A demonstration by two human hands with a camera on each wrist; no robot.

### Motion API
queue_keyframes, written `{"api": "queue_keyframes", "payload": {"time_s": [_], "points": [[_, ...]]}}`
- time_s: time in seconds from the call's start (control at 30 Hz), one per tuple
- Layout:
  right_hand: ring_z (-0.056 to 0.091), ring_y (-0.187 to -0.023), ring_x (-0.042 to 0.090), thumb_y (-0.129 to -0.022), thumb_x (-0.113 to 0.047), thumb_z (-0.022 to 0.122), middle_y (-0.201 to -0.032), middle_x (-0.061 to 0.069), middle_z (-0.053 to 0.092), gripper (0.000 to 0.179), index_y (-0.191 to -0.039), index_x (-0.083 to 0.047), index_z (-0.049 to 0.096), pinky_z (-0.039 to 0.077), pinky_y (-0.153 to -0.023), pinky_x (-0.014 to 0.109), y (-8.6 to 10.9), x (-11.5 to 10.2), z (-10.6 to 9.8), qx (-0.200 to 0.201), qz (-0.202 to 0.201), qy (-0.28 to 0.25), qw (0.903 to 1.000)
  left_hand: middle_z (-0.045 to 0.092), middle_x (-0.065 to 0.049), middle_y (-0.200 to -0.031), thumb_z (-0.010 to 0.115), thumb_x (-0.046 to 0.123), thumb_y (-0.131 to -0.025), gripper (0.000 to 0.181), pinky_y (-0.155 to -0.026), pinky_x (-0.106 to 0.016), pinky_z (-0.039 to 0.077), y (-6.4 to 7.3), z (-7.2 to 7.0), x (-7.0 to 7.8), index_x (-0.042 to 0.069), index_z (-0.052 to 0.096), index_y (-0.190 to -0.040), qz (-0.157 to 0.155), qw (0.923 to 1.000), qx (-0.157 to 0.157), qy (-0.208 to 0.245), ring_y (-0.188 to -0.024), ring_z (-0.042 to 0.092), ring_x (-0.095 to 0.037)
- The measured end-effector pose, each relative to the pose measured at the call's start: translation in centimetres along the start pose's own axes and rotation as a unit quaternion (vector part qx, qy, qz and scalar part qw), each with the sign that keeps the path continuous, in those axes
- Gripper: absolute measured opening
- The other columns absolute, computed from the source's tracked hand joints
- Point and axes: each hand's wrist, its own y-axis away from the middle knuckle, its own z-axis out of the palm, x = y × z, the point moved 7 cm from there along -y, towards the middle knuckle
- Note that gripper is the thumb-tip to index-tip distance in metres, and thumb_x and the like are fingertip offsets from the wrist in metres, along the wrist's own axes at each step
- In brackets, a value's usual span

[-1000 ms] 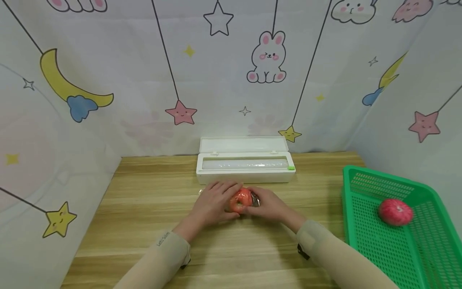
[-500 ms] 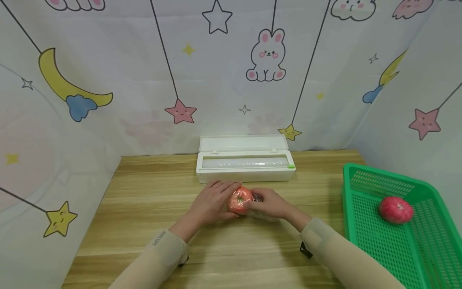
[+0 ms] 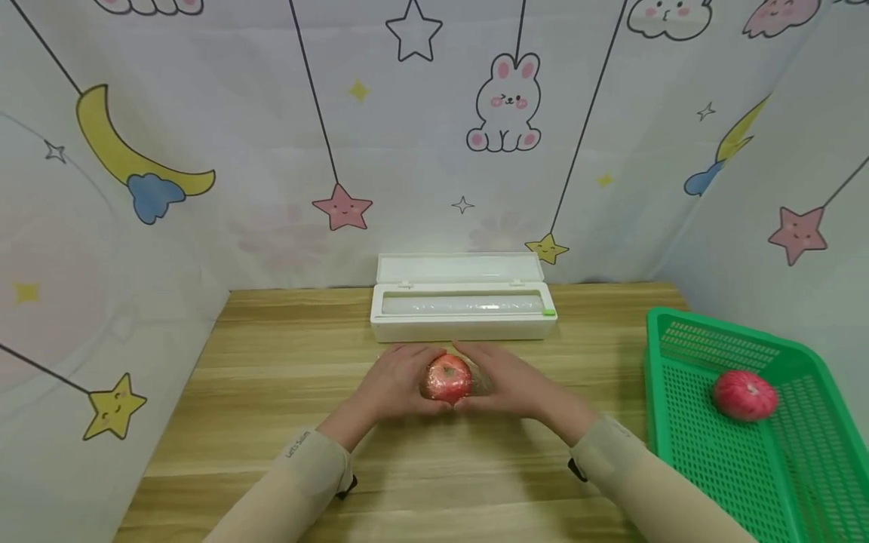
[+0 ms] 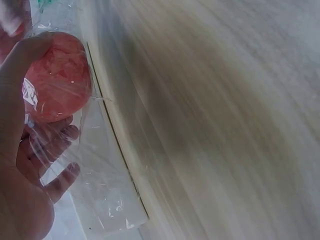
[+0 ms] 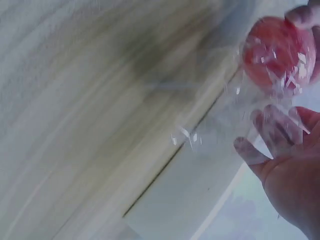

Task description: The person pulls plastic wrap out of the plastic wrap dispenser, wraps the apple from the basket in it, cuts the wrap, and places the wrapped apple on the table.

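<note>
Between both hands in the head view is a red apple [image 3: 449,378] wrapped in shiny clear cling film, its stem dimple facing up. My left hand [image 3: 400,383] grips its left side, thumb in front and fingertips behind. Curved round the right side, my right hand [image 3: 512,383] has its thumb near the left one. Loose cling film [image 4: 102,175] hangs below the apple in the left wrist view. In the right wrist view, film also lies over the spread fingers [image 5: 272,127], and a thumb presses the apple.
Behind the hands stands a white cling-film dispenser [image 3: 465,329], lid raised, with a film roll [image 3: 462,305] inside. A green plastic basket [image 3: 655,392] holding a wrapped reddish-pink round fruit [image 3: 744,395] is at the right on the wooden table [image 3: 271,422]. A patterned cloth surrounds the table.
The apple has turned between the hands, showing a darker red side now. My right hand has moved from pinching film at its right edge to spreading round that side.
</note>
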Motion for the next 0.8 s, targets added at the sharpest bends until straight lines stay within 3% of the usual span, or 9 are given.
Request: {"api": "queue_keyframes", "payload": {"time_s": [0.17,0.43,0.63,0.8], "points": [[0.053,-0.143,0.039,-0.087,-0.045,0.090,-0.157,0.021,0.053,0.107,-0.166,-0.003,0.032,0.045,-0.117,0.056,-0.1,-1.0,0.9,-0.011,-0.018,0.050,0.9985,0.071,-0.005,-0.134,0.089,0.061,-0.078,0.084,-0.113,-0.052,0.048,0.0,-0.2,0.1,0.013,0.065,-0.142,-0.008,0.9998,-0.014,0.015,-0.126,0.066,-0.029],[0.064,-0.131,0.033,-0.082,-0.040,0.095,-0.147,0.016,0.063,0.096,-0.156,-0.001,0.048,0.053,-0.109,0.053,-0.7,-1.2,1.2,0.003,-0.017,0.054,0.9984,0.070,-0.006,-0.134,0.090,0.062,-0.078,0.088,-0.108,-0.052,0.051,0.1,-0.3,0.2,0.013,0.062,-0.146,-0.010,0.9985,-0.038,0.037,-0.122,0.067,-0.028],[0.065,-0.129,0.032,-0.080,-0.039,0.096,-0.145,0.013,0.065,0.096,-0.156,-0.003,0.049,0.054,-0.108,0.053,-0.6,-0.8,1.0,0.016,-0.018,0.051,0.9984,0.065,-0.003,-0.142,0.094,0.063,-0.071,0.099,-0.112,-0.054,0.047,0.0,-0.4,0.4,0.016,0.057,-0.150,-0.011,0.9989,-0.045,0.003,-0.131,0.061,-0.028],[0.066,-0.126,0.032,-0.081,-0.039,0.095,-0.142,0.014,0.067,0.096,-0.156,-0.002,0.049,0.055,-0.107,0.053,-0.6,-0.9,0.7,0.032,-0.033,0.059,0.9972,0.066,-0.004,-0.140,0.093,0.060,-0.074,0.097,-0.115,-0.054,0.045,-0.1,-0.4,0.8,0.014,0.054,-0.151,-0.002,0.9987,-0.037,-0.035,-0.131,0.061,-0.028]]}}
